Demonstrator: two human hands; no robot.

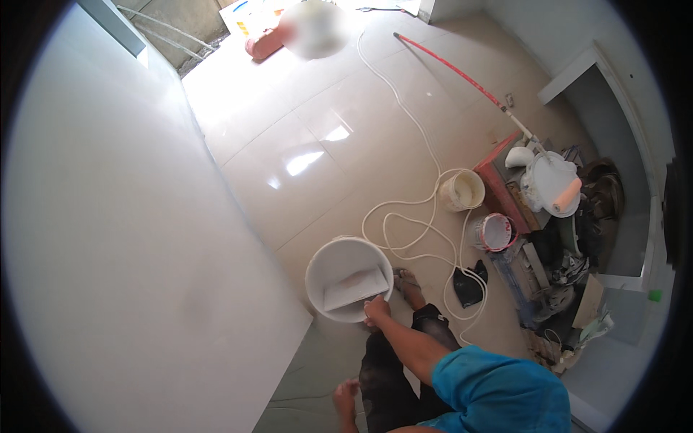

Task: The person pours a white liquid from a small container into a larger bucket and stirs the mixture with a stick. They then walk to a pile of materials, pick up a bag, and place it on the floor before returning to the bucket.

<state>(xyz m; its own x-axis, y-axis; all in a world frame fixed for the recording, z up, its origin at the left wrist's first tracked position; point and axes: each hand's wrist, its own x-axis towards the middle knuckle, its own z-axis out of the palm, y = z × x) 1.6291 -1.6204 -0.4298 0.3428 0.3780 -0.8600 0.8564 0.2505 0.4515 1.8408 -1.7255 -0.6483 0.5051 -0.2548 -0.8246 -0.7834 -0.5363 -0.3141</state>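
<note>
A large white bucket (325,255) stands on the tiled floor in front of me, with a flat rectangular board or blade (350,287), coated in white, lying across its inside. My right hand (376,309) is closed at the bucket's near right rim, where that flat piece meets it; I cannot tell which it grips. My left hand (346,393) hangs low beside my dark trouser leg, fingers loosely bent and apart, holding nothing visible. My sandalled foot (409,287) is just right of the bucket.
A white wall (130,252) rises on my left. A cream cord (401,102) loops over the floor (267,202). At right are two smaller buckets (457,190) (496,232), piled tools (556,310) and a long red-and-white roller pole (455,66). Items (263,43) sit by the far opening, partly blurred.
</note>
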